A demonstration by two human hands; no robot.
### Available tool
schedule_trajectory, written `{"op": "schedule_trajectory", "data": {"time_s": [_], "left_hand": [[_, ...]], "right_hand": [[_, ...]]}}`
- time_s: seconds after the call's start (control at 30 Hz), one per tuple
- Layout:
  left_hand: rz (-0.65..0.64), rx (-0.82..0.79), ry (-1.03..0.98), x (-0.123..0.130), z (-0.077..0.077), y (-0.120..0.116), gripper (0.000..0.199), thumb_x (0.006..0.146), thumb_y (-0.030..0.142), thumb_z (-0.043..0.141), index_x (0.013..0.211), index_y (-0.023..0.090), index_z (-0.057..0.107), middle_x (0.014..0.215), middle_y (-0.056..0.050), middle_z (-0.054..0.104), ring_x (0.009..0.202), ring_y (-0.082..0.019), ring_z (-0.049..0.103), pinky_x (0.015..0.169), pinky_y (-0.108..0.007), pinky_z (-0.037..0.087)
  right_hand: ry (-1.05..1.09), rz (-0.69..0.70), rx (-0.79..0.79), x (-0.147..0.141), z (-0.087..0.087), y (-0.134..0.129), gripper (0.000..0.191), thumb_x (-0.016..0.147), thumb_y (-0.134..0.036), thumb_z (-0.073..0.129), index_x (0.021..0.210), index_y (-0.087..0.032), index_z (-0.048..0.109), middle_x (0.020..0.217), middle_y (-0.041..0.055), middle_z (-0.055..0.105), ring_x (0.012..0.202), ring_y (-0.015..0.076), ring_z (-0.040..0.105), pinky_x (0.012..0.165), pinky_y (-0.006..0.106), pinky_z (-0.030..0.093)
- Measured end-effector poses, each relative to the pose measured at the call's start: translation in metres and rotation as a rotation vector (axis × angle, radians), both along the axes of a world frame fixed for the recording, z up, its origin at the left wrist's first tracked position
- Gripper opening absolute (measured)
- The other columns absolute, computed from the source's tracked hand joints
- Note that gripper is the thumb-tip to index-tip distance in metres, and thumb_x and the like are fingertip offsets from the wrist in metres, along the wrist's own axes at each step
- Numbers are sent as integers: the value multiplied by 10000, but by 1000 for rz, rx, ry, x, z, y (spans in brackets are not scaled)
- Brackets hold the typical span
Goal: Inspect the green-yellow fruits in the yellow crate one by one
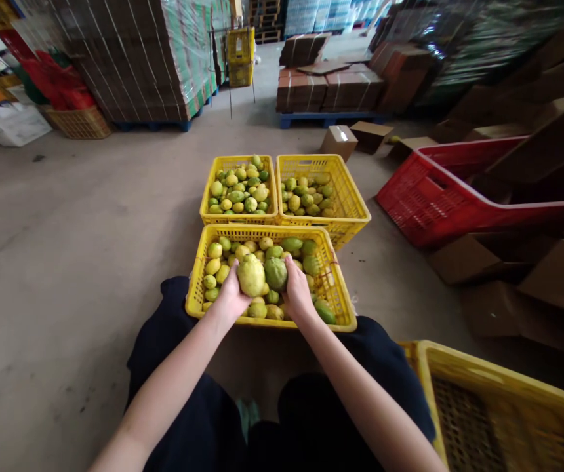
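My left hand (234, 292) is closed round a large pale yellow lemon (251, 275). In my right hand (298, 288) is a darker green lemon (276, 274), its skin looking bumpy. The two fruits are held side by side over the near yellow crate (196, 288). Below them, yellow and green lemons (213, 266) lie loose in that crate, partly hidden by my hands and forearms.
Behind stand two more yellow crates of lemons, one at the left (204, 196) and one at the right (355, 190). A yellow crate (429, 380) sits by my right knee. Further right are a red crate (410, 196) and cardboard boxes (498, 314).
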State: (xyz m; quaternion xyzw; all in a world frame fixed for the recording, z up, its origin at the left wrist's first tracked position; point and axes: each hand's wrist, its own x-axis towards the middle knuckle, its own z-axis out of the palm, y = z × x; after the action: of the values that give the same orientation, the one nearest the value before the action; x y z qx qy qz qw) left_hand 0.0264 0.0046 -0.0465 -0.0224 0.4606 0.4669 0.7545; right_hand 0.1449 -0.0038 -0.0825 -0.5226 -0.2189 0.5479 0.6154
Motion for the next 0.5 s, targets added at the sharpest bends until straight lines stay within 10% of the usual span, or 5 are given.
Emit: {"op": "schedule_trajectory", "data": {"time_s": [0.2,0.5], "left_hand": [[-17,108,80,-1,9,-2,117,857,275,683,952,208,679,910,-39,740,883,-210,716,773,-309,600],[-120,152,39,2,-8,1,295,984,422,469,967,207,670,1035,-82,749,1004,-238,703,773,-320,602]], "right_hand": [[45,-24,-57,-2,0,-1,368,687,-591,753,761,-238,679,723,-20,700,795,196,664,610,266,528],[256,150,-2,-5,23,-10,388,547,-439,893,723,-219,626,660,-51,614,571,132,554,420,233,435]]}}
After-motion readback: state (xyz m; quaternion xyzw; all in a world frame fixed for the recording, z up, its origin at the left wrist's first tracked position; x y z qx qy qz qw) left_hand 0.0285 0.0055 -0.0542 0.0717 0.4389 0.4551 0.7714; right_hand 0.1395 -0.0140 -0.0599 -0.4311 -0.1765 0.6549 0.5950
